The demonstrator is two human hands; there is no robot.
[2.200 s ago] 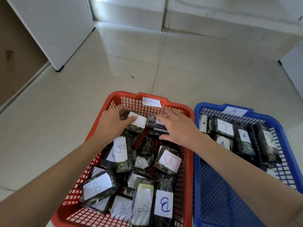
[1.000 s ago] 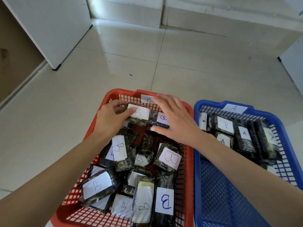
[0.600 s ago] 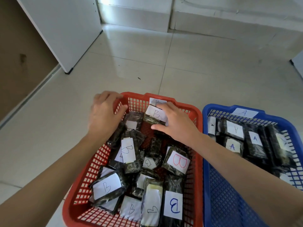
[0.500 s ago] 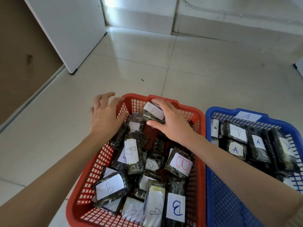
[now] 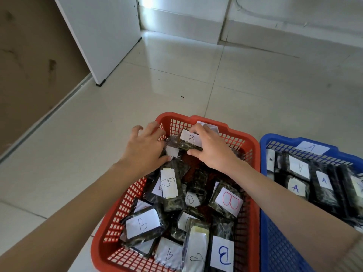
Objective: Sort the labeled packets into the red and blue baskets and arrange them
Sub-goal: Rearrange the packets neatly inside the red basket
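**Hands at work at the far end of the red basket**

Packets wrapped in dark glossy film, each with a white paper label marked B, lie in a loose heap inside the red plastic mesh basket (image 5: 170, 115), which sits on the pale tiled floor (image 5: 255, 85) at 6 o'clock in the view. The right hand (image 5: 212, 152) grips one dark B-labelled packet (image 5: 188, 143) at the 12 o'clock end of that basket, fingers curled over its top edge and thumb beneath it, so that it stands tilted just inside the far wall. The left hand (image 5: 145, 150) is spread wide at about 10 o'clock of the basket, its fingers reaching over the rim and its thumb touching a second packet with a small white label (image 5: 172, 152) (the letter on that one is hidden). A packet with a large red B (image 5: 227, 201) lies at 3 o'clock in the heap, and one with a blue B (image 5: 223, 254) at 5 o'clock.

Touching the red basket's side, at 4 o'clock in the view, stands the blue plastic mesh basket (image 5: 265, 232), with dark A-labelled packets (image 5: 322, 181) in rows at its far end. A white cabinet (image 5: 102, 36) stands at 11 o'clock.
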